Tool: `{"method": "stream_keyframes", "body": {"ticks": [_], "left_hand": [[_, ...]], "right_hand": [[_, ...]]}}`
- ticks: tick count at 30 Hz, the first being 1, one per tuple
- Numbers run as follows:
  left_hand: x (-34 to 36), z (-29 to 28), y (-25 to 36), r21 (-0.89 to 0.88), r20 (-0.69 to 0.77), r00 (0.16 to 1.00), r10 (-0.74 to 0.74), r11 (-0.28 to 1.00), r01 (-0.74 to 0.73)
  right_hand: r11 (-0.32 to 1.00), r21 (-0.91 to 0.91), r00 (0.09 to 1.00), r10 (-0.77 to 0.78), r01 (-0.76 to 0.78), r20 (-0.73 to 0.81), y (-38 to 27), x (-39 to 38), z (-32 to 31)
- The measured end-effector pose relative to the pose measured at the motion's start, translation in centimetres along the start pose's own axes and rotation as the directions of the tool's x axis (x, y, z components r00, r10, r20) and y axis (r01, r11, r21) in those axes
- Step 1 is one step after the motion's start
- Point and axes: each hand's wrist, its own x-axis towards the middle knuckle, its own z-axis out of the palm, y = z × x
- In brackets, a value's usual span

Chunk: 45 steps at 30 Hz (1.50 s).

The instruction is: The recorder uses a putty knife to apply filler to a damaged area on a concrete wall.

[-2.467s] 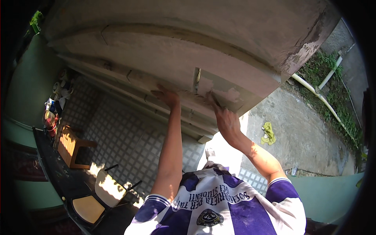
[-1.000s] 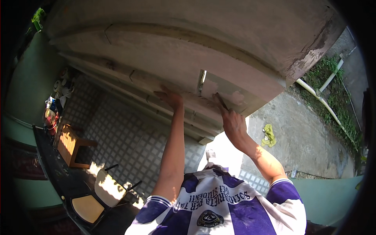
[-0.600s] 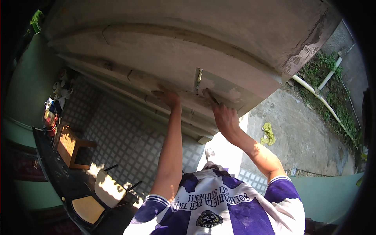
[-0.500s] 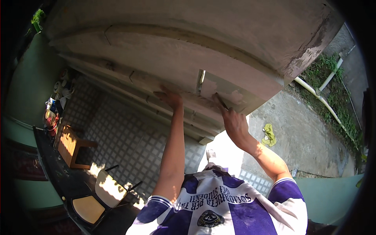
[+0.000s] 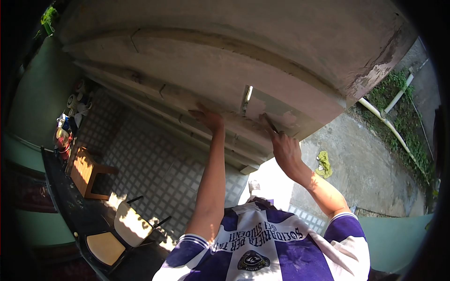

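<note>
My right hand [image 5: 287, 149] is closed around a thin, dark-bladed scraper [image 5: 271, 124], probably a putty knife. Its tip touches the pinkish-grey plastered surface [image 5: 206, 65] just right of a narrow bright slot [image 5: 247, 100]. Around the tip, patchy lighter plaster [image 5: 287, 118] lies on a smooth grey-green rectangle. To the left, my left hand [image 5: 211, 121] rests against the lower edge of the same surface, fingers stretched out and holding nothing. Shadow partly hides its fingertips.
Below are a tiled floor [image 5: 140, 154], a wooden stool [image 5: 83, 173] and a chair with a pale back [image 5: 131, 225]. A yellow-green cloth [image 5: 323, 164] lies on concrete at right, near white pipes [image 5: 391, 122]. Assorted containers [image 5: 63, 136] stand at left.
The whole view has shifted slightly, so the surface sits a little further right. The scraper is tilted a bit more steeply, while my left hand stays against the edge.
</note>
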Motion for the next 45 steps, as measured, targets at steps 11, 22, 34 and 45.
{"method": "stream_keyframes", "body": {"ticks": [11, 22, 34, 45], "left_hand": [[-0.3, -0.5, 0.8, 0.004, 0.003, 1.000, -0.004, 1.000, 0.004], [-0.5, -0.2, 0.6, -0.001, 0.030, 1.000, -0.009, 1.000, 0.010], [-0.9, -0.4, 1.7, -0.119, 0.024, 1.000, 0.005, 0.993, -0.002], [-0.7, -0.4, 1.6, -0.048, 0.011, 1.000, 0.008, 0.999, -0.007]], "right_hand": [[1.000, 0.013, 0.998, -0.025, 0.026, -0.053, 0.1, 0.1, -1.3], [0.998, 0.054, 1.000, 0.015, -0.016, 0.017, 0.0, -0.3, -0.9], [0.999, -0.038, 1.000, 0.011, -0.010, 0.023, 0.4, -0.5, -0.1], [0.999, -0.031, 0.999, 0.013, -0.012, 0.030, -0.2, -0.4, -0.2]]}}
